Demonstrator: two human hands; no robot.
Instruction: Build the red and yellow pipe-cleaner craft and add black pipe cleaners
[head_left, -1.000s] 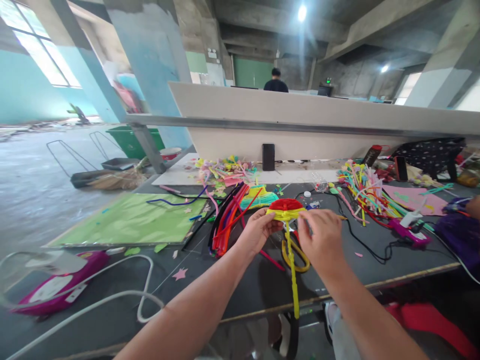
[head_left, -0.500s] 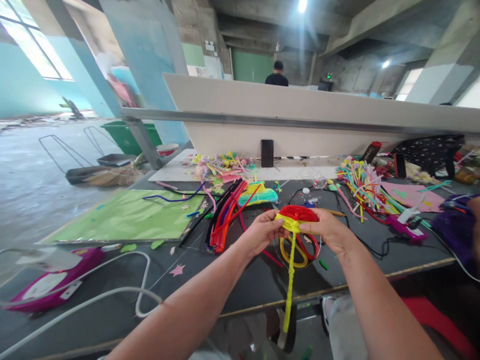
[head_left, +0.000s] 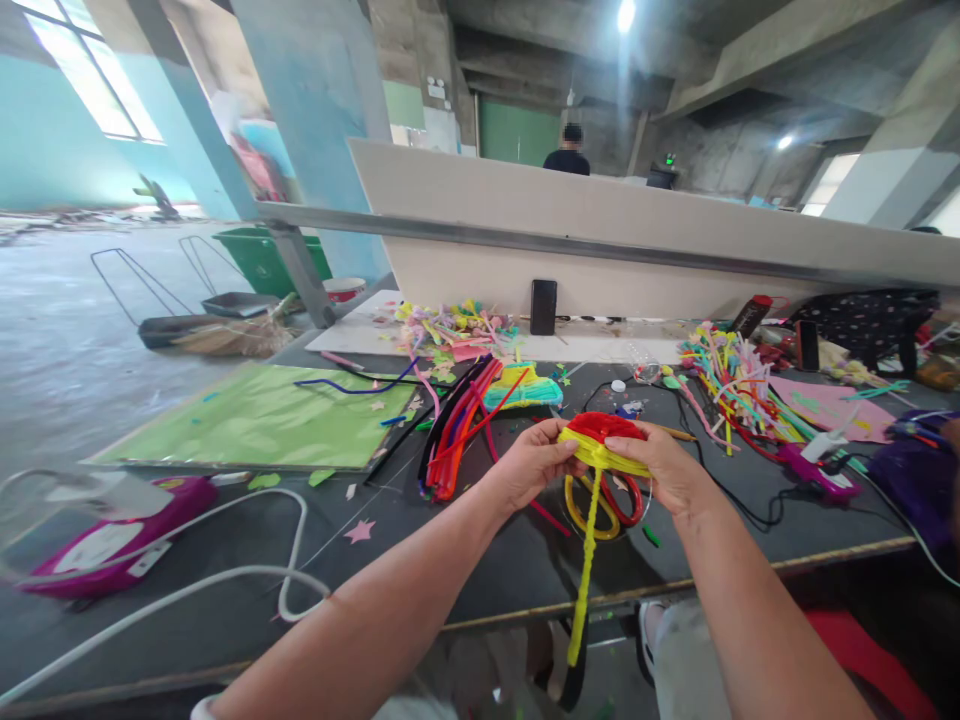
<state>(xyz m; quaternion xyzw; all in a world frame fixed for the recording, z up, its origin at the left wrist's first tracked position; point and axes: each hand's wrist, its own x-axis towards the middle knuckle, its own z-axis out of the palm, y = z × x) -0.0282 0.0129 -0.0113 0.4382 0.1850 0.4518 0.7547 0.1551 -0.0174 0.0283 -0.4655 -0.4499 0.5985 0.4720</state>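
Between both hands, above the dark table, is a red and yellow pipe-cleaner piece (head_left: 606, 428) with a twisted yellow tail hanging past the table edge. My left hand (head_left: 541, 462) pinches its left end, thumb on the yellow band. My right hand (head_left: 666, 462) grips the right end, its thumb pressed on the front near the middle. Behind and below the piece lie scissors (head_left: 586, 508) with yellow and red handles, blades hidden. Left of my hands rests a bundle of red, purple and black pipe cleaners (head_left: 457, 430), beside a yellow and turquoise pipe-cleaner piece (head_left: 523, 388).
A green sheet (head_left: 255, 420) covers the table's left part, with a magenta power strip (head_left: 120, 540) and white cable in front. A phone (head_left: 544, 307) leans on the white partition (head_left: 645, 280). Colourful pipe cleaners (head_left: 727, 385) pile at right. A person (head_left: 568, 155) is beyond the partition.
The view has shifted slightly, so the scene sits a little further right. My right thumb has moved inward over the yellow band, and more yellow shows at the right end.
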